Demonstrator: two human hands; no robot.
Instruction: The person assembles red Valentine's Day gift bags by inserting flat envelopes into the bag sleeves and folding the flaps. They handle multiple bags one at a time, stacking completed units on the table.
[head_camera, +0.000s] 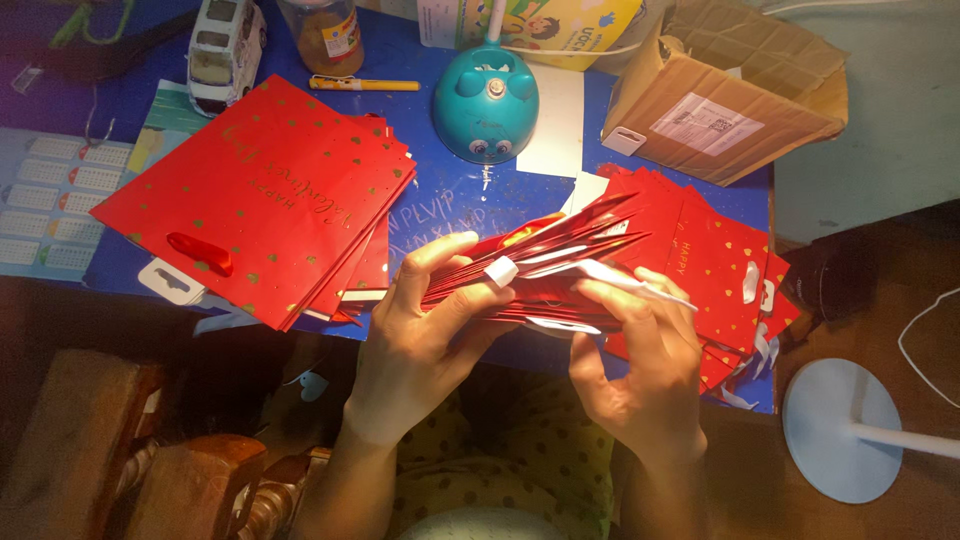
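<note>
Gripping a fanned bundle of flat red gift bags (545, 270) between them, both hands work above the near edge of the blue table (450, 215); the left hand (420, 320) clamps the bundle's left end, thumb on top and fingers beneath; the right hand (640, 350) pinches at the bundle's right edge, where a white strip (640, 285) sticks out; the step in hand looks like sorting or separating the bags, and the next move would call for easing one bag free without spilling the rest; left of the hands lies a red stack (260, 195); right of them another stack (715, 260); beyond sit a teal lamp base (485, 100) and a cardboard box (720, 95).
</note>
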